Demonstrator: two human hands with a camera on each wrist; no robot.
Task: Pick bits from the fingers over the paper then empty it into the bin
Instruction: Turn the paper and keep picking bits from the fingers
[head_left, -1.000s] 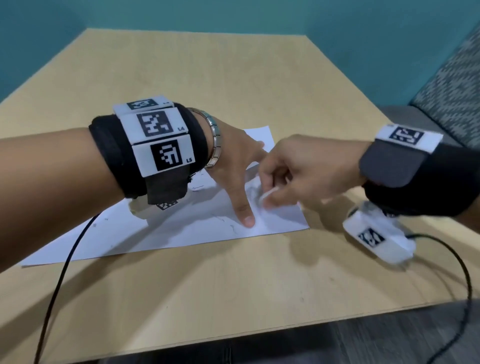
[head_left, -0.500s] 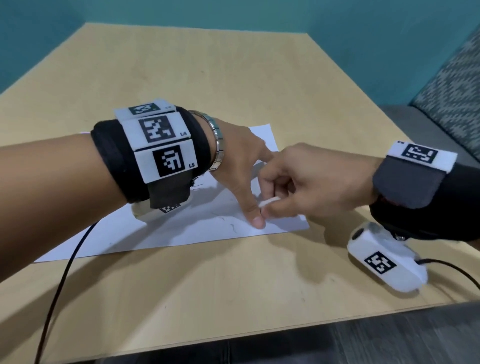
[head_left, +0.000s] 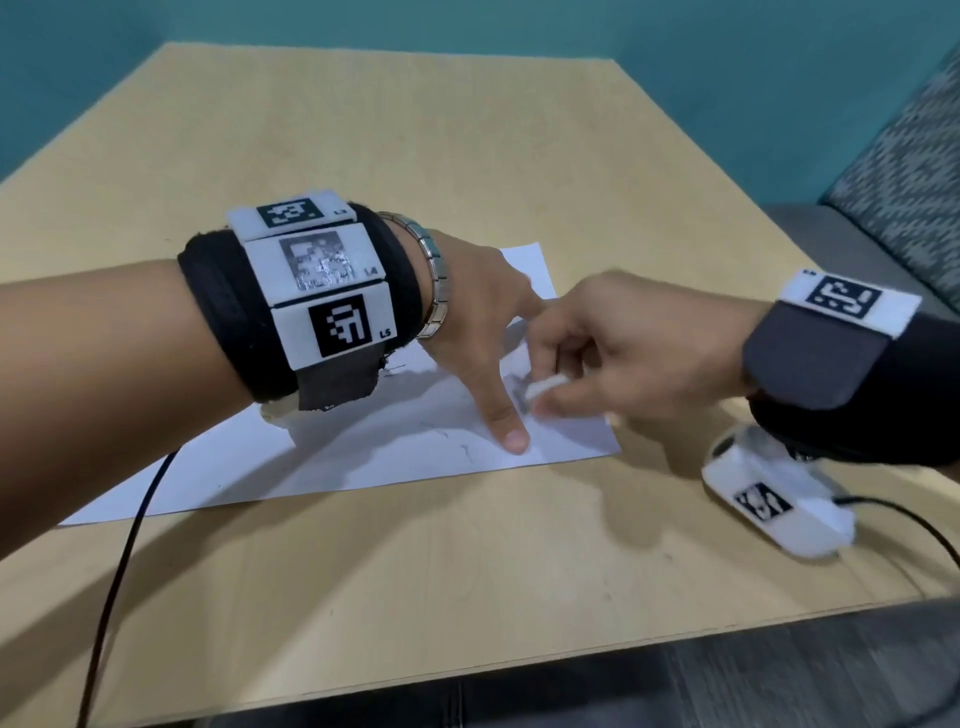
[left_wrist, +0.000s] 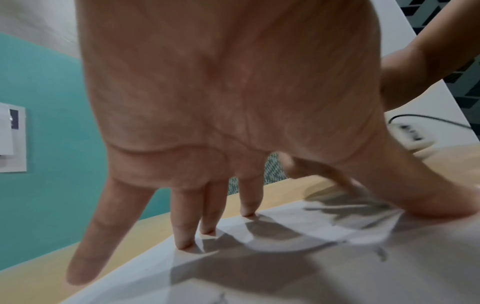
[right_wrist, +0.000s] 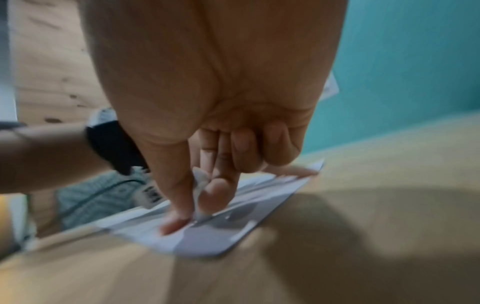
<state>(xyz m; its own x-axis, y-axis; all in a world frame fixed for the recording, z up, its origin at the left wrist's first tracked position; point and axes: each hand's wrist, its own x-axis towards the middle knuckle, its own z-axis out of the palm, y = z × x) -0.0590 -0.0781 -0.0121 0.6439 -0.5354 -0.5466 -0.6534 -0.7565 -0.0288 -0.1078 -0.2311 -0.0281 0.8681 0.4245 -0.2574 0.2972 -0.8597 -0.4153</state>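
A white sheet of paper (head_left: 363, 467) lies on the wooden table. My left hand (head_left: 498, 364) is spread over it, with straight fingers (left_wrist: 184, 244) touching the sheet and the thumb (head_left: 511, 434) pressed down near its front edge. My right hand (head_left: 540, 400) is just right of that thumb and pinches a small white bit (head_left: 545, 387) between thumb and forefinger. The right wrist view shows the same pinch (right_wrist: 194, 205) on the white bit (right_wrist: 200, 181), right above the paper (right_wrist: 207, 242). A few faint dark specks (head_left: 467, 449) lie on the sheet.
The wooden table (head_left: 467, 597) ends at a front edge close to me. A white wrist camera (head_left: 774, 509) hangs under my right wrist, near the tabletop. Black cables (head_left: 119, 571) trail off both wrists. A patterned seat (head_left: 909, 208) stands at the right. No bin is in view.
My right hand stays at the left thumb with the white bit pinched, shifting only slightly. The left thumb tip slid a little to the right on the paper.
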